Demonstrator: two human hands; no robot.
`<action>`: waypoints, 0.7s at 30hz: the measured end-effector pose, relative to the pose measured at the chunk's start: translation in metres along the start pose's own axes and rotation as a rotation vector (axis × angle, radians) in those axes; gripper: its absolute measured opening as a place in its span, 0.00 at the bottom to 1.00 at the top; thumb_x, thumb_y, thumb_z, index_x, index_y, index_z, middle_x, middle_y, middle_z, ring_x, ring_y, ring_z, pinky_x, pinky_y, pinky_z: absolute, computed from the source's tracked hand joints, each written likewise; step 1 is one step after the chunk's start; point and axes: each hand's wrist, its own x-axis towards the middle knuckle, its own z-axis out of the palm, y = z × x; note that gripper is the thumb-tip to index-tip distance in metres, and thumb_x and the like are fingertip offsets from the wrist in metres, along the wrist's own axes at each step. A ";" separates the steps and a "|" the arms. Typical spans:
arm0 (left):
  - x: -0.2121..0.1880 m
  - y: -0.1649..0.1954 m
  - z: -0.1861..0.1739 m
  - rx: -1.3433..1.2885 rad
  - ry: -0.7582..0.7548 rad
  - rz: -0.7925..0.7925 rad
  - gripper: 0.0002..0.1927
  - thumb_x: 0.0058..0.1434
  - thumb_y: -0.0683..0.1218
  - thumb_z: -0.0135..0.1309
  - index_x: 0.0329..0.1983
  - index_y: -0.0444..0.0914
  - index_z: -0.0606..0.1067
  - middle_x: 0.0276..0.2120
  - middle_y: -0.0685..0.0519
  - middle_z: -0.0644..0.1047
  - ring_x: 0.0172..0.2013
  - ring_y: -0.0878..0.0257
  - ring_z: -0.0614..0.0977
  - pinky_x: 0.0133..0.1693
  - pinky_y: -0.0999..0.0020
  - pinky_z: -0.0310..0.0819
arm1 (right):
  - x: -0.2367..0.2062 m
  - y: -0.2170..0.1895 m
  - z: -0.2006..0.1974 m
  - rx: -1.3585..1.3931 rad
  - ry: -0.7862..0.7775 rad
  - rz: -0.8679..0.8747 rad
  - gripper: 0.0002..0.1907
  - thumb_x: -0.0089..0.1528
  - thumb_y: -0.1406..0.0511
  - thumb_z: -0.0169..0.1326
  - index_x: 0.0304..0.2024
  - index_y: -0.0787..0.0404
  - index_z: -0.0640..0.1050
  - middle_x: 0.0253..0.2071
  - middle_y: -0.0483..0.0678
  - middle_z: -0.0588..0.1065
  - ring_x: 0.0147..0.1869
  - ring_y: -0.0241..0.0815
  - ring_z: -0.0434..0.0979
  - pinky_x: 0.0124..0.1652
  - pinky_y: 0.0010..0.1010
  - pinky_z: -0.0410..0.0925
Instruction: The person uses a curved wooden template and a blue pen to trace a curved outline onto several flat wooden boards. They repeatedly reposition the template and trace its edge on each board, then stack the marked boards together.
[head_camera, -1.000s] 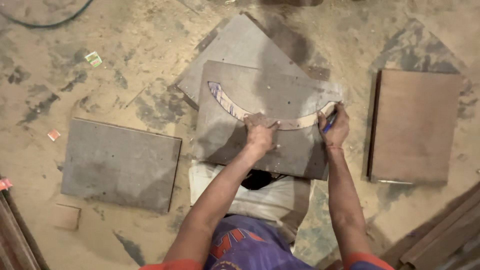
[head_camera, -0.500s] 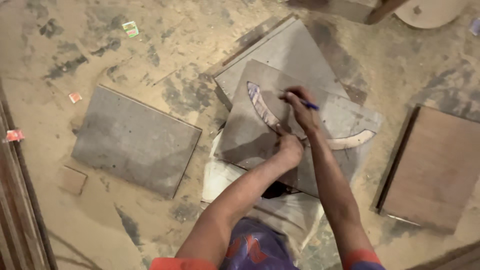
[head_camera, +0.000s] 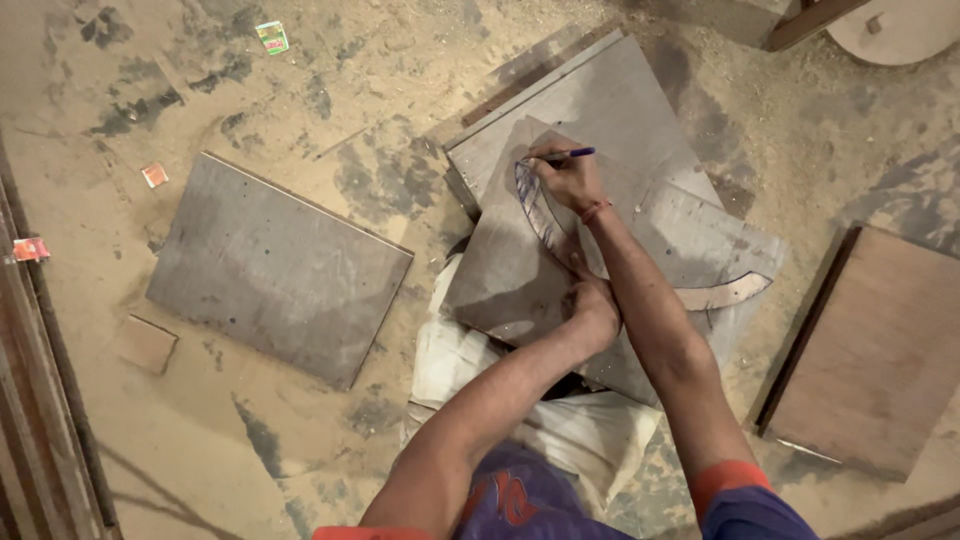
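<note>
The right hand, pinching a blue pen, had moved from the curved template's right end to its upper tip at frame centre. The left hand pressed flat, pinning the template on the grey board.

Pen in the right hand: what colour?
Blue pen, held in the right hand; head view shows it.
</note>
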 end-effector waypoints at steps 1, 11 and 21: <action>0.000 0.000 0.001 0.000 0.002 0.002 0.26 0.71 0.47 0.42 0.72 0.57 0.63 0.54 0.46 0.78 0.54 0.43 0.79 0.54 0.33 0.62 | 0.001 0.000 0.000 -0.026 0.000 -0.008 0.06 0.61 0.71 0.62 0.41 0.65 0.83 0.39 0.50 0.82 0.42 0.38 0.81 0.43 0.29 0.74; 0.002 0.002 0.007 -0.001 0.001 0.001 0.29 0.70 0.46 0.43 0.74 0.58 0.61 0.51 0.46 0.79 0.51 0.45 0.80 0.52 0.38 0.67 | -0.009 0.011 -0.021 -0.291 -0.023 -0.143 0.07 0.59 0.69 0.62 0.40 0.61 0.83 0.38 0.55 0.80 0.40 0.48 0.81 0.41 0.35 0.73; 0.004 0.005 0.018 0.015 -0.033 0.016 0.32 0.68 0.44 0.44 0.75 0.60 0.59 0.48 0.46 0.80 0.47 0.47 0.82 0.49 0.43 0.71 | -0.055 0.034 -0.028 -0.374 -0.031 -0.096 0.09 0.59 0.67 0.58 0.42 0.60 0.82 0.37 0.56 0.79 0.40 0.54 0.79 0.41 0.39 0.72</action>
